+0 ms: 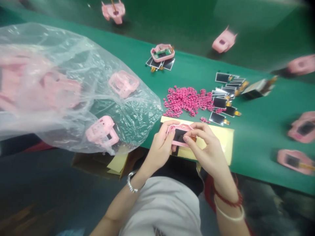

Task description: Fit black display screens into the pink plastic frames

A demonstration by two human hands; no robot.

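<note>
My left hand [160,143] grips a pink plastic shell [169,130] by its left side, thumb over the front rim. Inside the shell sits a small dark display screen [178,135]. The thumb and forefinger of my right hand [208,147] come together at the screen's right side, where an orange ribbon shows. Beneath both hands lies a yellow sheet [225,137]. Just beyond the sheet is a heap of small magenta pieces [184,100]. Several loose display screens [220,103] with orange ribbons lie to its right.
A clear plastic bag [81,55] of pink shells covers the table's left side. A pink shell with a green circuit board [162,53] rests on screens at the back. More pink housings [304,127] stand along the right and on the green surface beyond.
</note>
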